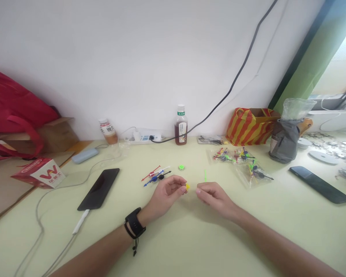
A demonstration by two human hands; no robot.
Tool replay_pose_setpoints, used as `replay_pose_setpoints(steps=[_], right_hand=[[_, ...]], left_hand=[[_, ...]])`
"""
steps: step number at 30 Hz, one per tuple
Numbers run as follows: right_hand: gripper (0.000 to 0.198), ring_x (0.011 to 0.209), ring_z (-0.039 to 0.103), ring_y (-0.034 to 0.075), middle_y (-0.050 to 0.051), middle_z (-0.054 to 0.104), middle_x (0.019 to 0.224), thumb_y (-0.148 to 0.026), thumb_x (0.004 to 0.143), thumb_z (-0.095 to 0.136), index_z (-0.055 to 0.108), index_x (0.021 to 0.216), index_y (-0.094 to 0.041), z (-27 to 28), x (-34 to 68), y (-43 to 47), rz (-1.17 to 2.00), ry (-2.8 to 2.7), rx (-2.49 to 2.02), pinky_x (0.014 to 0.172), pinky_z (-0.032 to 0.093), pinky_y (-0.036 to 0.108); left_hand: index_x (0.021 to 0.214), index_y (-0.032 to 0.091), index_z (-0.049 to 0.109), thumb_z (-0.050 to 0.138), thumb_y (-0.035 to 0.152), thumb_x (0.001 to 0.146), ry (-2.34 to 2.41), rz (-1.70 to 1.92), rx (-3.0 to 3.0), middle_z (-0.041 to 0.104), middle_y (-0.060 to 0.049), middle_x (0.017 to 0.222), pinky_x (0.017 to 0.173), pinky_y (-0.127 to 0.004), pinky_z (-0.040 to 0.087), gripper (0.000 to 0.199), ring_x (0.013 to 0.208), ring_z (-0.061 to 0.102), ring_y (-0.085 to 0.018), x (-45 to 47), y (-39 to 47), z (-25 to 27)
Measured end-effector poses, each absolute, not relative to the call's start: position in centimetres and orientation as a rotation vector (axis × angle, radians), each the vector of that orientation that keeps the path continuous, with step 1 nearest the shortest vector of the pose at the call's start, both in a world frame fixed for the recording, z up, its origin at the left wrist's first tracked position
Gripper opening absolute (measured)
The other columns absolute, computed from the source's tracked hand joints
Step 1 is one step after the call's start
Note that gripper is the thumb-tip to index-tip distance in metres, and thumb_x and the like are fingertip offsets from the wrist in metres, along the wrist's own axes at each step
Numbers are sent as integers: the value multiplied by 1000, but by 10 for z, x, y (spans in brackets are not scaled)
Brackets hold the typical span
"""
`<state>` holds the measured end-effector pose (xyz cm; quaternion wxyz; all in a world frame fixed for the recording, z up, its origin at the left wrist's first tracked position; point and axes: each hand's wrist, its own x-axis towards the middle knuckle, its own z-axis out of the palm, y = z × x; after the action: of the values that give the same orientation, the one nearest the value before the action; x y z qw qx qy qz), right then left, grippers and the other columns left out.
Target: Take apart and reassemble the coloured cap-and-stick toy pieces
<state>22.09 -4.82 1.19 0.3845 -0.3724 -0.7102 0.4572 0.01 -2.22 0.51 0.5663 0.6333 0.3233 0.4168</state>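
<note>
Two bare hands meet above a pale green tabletop (173, 246). The left hand (165, 196) pinches one small yellow piece (187, 186) at its fingertips; the piece sits between the hands, just beside the right hand (215, 195), whose fingers curl inward, though I cannot tell whether they grip anything. Beyond them lie one green arrow (205, 176), one round green piece (181, 167) and a cluster of coloured arrows (153, 179). To the right, clear plastic bags (249, 183) hold multicoloured pieces. Two bottles (181, 129) contain brownish drinks; two phones (99, 189) lie flat, one at each side.
</note>
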Motion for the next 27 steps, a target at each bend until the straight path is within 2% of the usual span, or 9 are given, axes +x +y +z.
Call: replay_pose_setpoints(steps=[4,10,13,18,20,21,22,24,27], right_hand=[[31,67,51,15,-1,57,74,-52,94,62,53,85,-23,13,217,-50,1104,-1767,-1019,61,40,29],[22,74,59,16,2,63,90,-45,95,61,56,103,-25,7,214,-48,1097,-1749,-992,67,48,30],[34,74,59,16,2,64,93,-43,95,61,53,124,-28,5,216,-48,1094,-1728,-1002,67,49,31],[74,69,55,14,1,63,99,-41,93,65,24,154,-33,4,215,-48,1210,-1580,-1013,65,47,30],[50,66,53,14,0,61,91,-46,92,65,49,137,-29,5,214,-48,1278,-1518,-1007,64,45,30],[32,63,50,14,-1,59,82,-50,94,62,63,114,-24,6,215,-48,1318,-1511,-998,63,43,31],[35,59,46,13,-1,54,70,-54,96,56,64,85,-22,7,215,-48,1366,-1506,-984,61,40,31],[61,54,38,13,-2,40,54,-59,100,45,41,51,-22,8,217,-48,1460,-1488,-937,59,35,31],[64,55,38,13,-2,40,54,-58,99,48,31,50,-22,11,219,-47,1478,-1431,-881,59,34,32]], left_hand=[[106,17,67,72,35,92,736,947,1519,67,-7,103,88,-35,56,23,96,66,-19,0,-22,4],[108,18,67,70,35,93,723,914,1526,67,-8,104,90,-35,56,23,98,66,-20,-1,-23,3],[107,18,67,71,34,92,726,931,1522,67,-7,104,88,-34,56,22,97,66,-19,-1,-22,4],[105,17,67,73,35,90,752,978,1493,67,-7,102,86,-33,57,24,93,66,-18,-1,-21,5],[103,17,67,75,34,90,759,1000,1482,67,-7,101,86,-33,57,23,93,66,-18,0,-21,5],[103,17,67,75,34,89,761,1010,1477,67,-6,100,87,-32,57,23,93,67,-18,0,-21,5],[103,17,67,76,33,89,764,1017,1470,68,-6,100,87,-32,57,23,93,67,-18,0,-21,5],[103,17,67,76,33,88,773,1026,1456,68,-6,101,87,-33,57,23,94,67,-18,0,-20,4],[103,17,66,76,34,88,776,1027,1449,68,-6,101,86,-33,57,24,92,67,-18,0,-19,2]])
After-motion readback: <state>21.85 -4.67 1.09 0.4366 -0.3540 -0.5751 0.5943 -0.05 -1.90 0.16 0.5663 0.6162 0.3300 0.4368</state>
